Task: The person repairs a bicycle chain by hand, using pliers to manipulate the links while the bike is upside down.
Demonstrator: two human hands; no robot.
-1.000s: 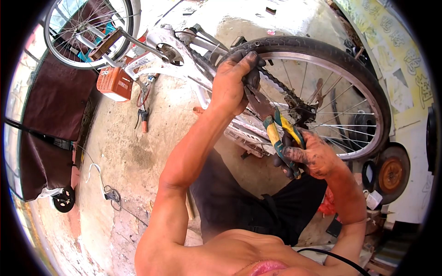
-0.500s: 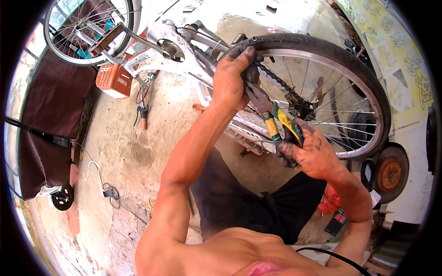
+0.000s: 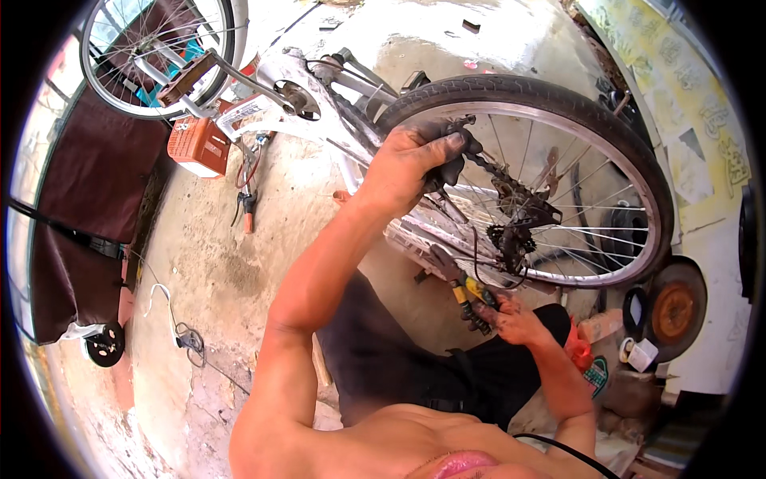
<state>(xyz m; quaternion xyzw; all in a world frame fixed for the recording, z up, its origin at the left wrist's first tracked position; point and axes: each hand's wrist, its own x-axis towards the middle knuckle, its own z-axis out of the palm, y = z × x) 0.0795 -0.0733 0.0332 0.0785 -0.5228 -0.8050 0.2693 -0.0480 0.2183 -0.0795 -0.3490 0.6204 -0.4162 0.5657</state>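
My left hand (image 3: 427,160) is closed on a dark, greasy bicycle chain (image 3: 496,169) beside the rear wheel (image 3: 550,94). A short end of the chain sticks up past my fingers, and the rest runs toward the hub (image 3: 523,203). Above my lap, my right hand (image 3: 511,317) grips pliers (image 3: 463,289) with yellow and green handles. Their jaws point up and left, apart from the chain. The white bicycle frame (image 3: 275,100) appears turned over. A rear sprocket cluster (image 3: 504,238) shows between my two hands, just above the pliers.
A crank with a pedal (image 3: 187,78) and the front wheel (image 3: 155,48) are at upper left. Near them are an orange-red box (image 3: 198,148) and a handlebar grip (image 3: 249,222). A small wheel with a rusty hub (image 3: 674,311) and a brick (image 3: 600,326) are at right.
My right hand has drawn the pliers down and back from my left hand toward my lap. My left hand has shifted slightly down and right, still holding the chain. The sprockets have come into sight.
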